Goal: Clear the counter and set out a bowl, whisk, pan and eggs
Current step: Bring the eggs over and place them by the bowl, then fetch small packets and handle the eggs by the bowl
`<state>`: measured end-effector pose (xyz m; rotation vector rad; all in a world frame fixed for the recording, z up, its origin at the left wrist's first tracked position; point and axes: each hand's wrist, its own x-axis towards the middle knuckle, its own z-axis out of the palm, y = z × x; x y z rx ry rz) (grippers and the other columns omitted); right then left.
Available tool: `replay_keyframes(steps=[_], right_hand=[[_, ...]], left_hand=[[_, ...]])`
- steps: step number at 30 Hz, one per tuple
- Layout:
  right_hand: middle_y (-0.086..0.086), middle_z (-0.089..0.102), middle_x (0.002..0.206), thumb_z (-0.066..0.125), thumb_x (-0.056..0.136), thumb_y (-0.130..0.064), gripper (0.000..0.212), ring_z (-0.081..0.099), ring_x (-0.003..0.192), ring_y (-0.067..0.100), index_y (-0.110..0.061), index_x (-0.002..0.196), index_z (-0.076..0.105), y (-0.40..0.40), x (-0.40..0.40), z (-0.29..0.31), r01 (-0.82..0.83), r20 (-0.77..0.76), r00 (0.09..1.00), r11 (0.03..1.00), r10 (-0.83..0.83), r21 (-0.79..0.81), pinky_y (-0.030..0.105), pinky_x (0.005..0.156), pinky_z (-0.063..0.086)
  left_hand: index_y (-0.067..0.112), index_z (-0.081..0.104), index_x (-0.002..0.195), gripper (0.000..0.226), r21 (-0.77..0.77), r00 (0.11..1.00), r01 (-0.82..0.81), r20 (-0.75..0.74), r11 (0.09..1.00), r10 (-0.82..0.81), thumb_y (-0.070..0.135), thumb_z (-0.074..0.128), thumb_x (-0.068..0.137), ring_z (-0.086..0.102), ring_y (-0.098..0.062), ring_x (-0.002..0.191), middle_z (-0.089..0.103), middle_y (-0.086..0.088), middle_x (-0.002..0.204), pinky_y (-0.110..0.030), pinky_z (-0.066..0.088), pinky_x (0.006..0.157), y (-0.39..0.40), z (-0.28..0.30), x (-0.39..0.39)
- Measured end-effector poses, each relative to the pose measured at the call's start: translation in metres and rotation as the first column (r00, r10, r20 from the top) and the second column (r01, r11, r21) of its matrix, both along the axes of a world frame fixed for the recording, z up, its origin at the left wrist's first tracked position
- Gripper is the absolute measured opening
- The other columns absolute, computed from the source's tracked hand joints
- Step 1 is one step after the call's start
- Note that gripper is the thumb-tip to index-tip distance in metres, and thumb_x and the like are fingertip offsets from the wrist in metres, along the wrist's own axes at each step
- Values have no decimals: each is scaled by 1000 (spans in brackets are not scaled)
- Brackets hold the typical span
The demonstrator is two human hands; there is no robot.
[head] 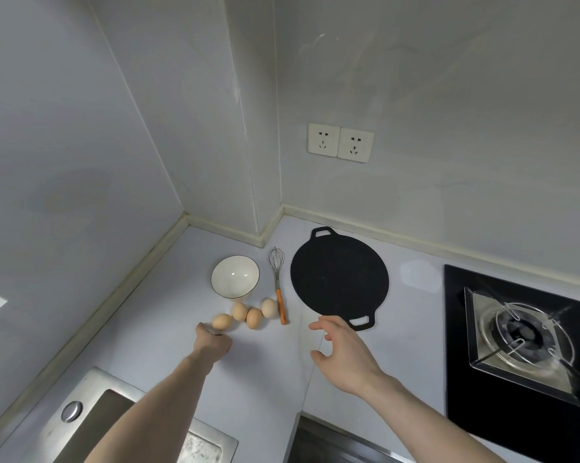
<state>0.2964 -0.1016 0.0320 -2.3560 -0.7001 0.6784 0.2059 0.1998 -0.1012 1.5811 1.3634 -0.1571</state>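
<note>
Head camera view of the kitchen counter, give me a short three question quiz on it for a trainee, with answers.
1. How many tan eggs lie on the counter?
2. True or false: the wire whisk with the orange handle lies between the white ceramic bowl and the flat black two-handled pan.
3. Which hand is by the leftmost egg: A the left hand, B the right hand?

Key: 1. Four. 2. True. 3. A.

The left hand (214,342) hides its fingers; sink (91,412) cut off below.
</note>
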Motion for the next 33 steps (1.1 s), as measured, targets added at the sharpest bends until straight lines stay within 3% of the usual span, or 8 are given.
replay_keyframes(steps=[2,4,9,16,20,26,33], right_hand=[[-23,36,147,64,94,-29,47,51,123,1,-36,139,51,-4,-2,2,0,-5,1000,1000,0,5,24,103,47],[-24,35,148,64,94,-30,48,51,124,1,-36,139,50,-11,-6,3,9,-16,1000,1000,-9,11,24,103,46],[-24,33,150,62,94,-32,52,47,131,1,-37,143,46,-36,-15,5,25,-28,999,1000,-24,14,21,107,43],[-25,34,149,61,94,-32,54,43,131,-1,-37,145,44,-88,-23,23,110,-31,994,991,-108,74,20,106,41],[-23,37,148,64,93,-31,54,46,125,-1,-36,144,47,-136,-32,32,169,-4,986,980,-169,109,18,106,39],[-25,40,146,68,91,-34,57,46,129,-1,-39,143,47,-228,-61,44,266,17,962,953,-271,145,23,111,39],[-24,39,150,69,91,-33,59,44,131,-1,-39,145,46,-342,-111,67,399,18,913,900,-408,175,25,111,41]], left_hand=[[13,11,157,92,44,999,47,-22,998,-46,11,62,82,62,-36,108,52,-13,132,-38,54,79,-8,9,-5],[15,4,161,93,154,985,170,-49,973,-164,15,61,86,53,-38,124,42,-15,146,-40,50,89,-24,19,-18],[14,18,159,88,292,884,468,-157,834,-441,26,67,87,46,-33,135,38,-14,151,-42,43,109,-71,43,-52],[26,36,152,66,378,629,759,-214,530,-748,36,61,92,34,-23,140,29,4,156,-32,34,116,-154,98,-44],[27,38,151,63,444,513,805,-191,393,-837,37,60,93,30,-21,143,28,7,157,-32,33,117,-201,129,-19],[27,41,149,62,495,400,822,-147,283,-905,37,62,91,34,-20,140,29,7,157,-30,34,115,-285,151,-10],[30,41,148,61,550,197,827,-95,114,-976,39,62,92,34,-18,140,29,10,157,-30,34,115,-416,179,-18]])
